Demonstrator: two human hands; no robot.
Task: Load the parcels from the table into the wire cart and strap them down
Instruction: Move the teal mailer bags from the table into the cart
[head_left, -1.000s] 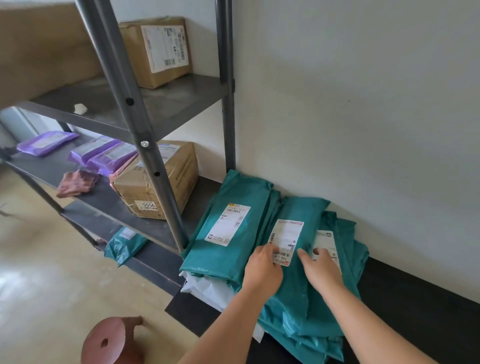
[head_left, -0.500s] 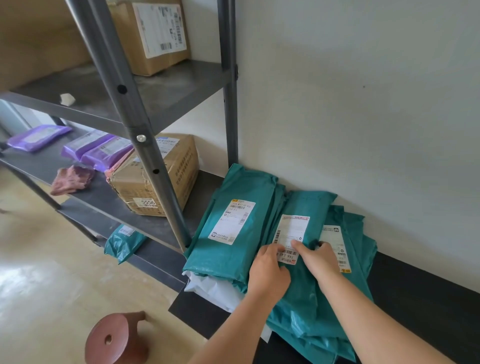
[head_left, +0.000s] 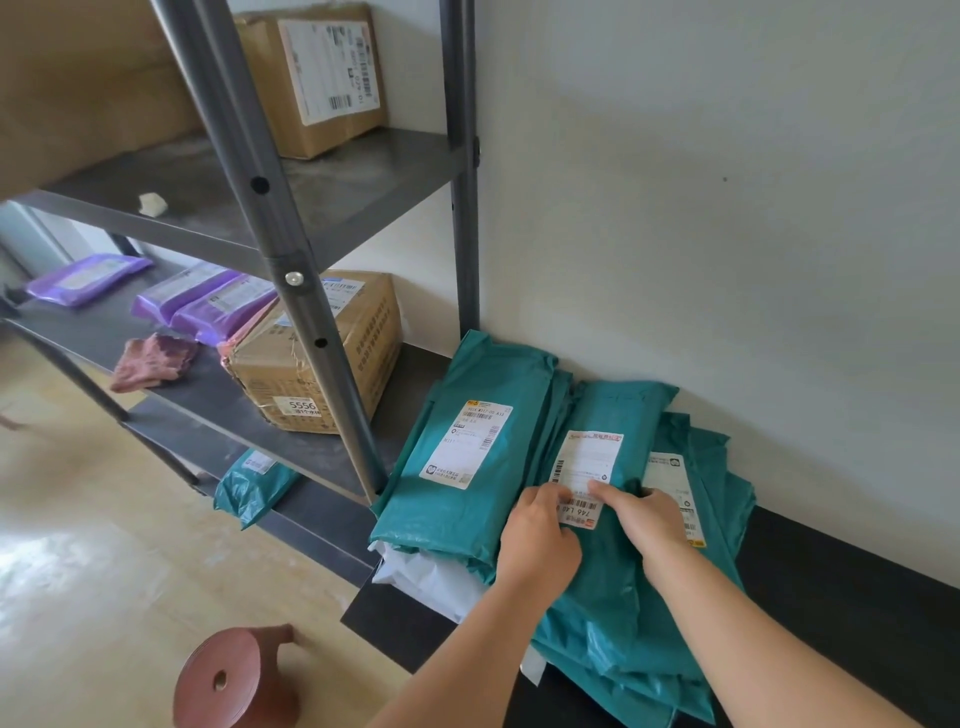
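closer together: left hand grips teal parcel, right hand presses

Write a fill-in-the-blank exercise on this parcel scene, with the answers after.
The left hand and right hand both touch the white ____ on the middle teal parcel. The sticker on the lower cardboard box reads ____. The mailers beside that box are ____ in colour. A white parcel lies ____ the left teal parcel.
Missing words: label; 5556; purple; under.
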